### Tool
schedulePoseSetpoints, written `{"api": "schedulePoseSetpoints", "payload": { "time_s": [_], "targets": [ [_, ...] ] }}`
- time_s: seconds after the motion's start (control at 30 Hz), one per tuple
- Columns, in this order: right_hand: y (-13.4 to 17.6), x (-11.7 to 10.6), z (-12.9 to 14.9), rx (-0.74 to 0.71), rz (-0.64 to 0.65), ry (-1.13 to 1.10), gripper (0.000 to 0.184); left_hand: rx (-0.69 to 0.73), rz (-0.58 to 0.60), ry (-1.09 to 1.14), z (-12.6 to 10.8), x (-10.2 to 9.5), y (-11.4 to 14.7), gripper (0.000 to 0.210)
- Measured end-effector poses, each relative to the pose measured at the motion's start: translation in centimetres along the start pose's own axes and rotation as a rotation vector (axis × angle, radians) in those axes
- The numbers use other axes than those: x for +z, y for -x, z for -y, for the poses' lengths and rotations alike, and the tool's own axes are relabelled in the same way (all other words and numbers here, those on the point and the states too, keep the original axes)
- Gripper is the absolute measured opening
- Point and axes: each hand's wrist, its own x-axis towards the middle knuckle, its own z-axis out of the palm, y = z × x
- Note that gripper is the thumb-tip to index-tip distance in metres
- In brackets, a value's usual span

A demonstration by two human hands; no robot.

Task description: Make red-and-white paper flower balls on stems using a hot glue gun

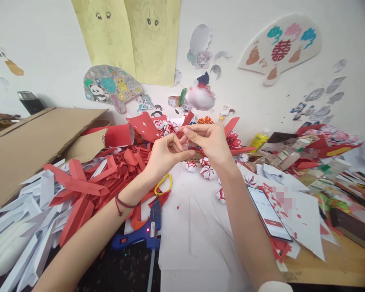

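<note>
Both hands meet above the middle of a cluttered craft table. The left hand has thumb and fingers pinched together on the lower part of a thin, pale thread; the right hand, at its 3 o'clock and touching it, pinches the same thread a little higher. The thread is fine and nearly see-through, running up toward 12 o'clock.

Below the hands, at 6 o'clock, lie small pleated paper balls, red and white, round and ribbed. A blue plastic glue gun sits at 7 o'clock, with a yellow loop handle just above it. At 9 o'clock is a heap of folded red strips, flat and creased, beside white folded strips and a corrugated cardboard flap. At 4 o'clock a glossy phone lies on white sheets. A fluffy pink-white ball hangs against the wall at 12 o'clock.
</note>
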Motion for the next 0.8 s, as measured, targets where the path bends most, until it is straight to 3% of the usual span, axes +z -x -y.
{"api": "schedulePoseSetpoints", "payload": {
  "time_s": [0.27,0.53,0.8],
  "targets": [
    [0.04,0.31,0.34,0.029,0.021,-0.096,0.037,-0.004,0.075,0.045,0.07,0.18,0.01,0.032],
    [0.07,0.47,0.41,0.059,0.014,-0.096,0.04,0.018,0.061,-0.002,0.14,0.43,0.15,0.025],
    [-0.15,0.08,-0.08,0.041,0.011,-0.102,0.039,0.007,0.122,-0.051,-0.29,0.18,0.03,0.027]
  ]
}}
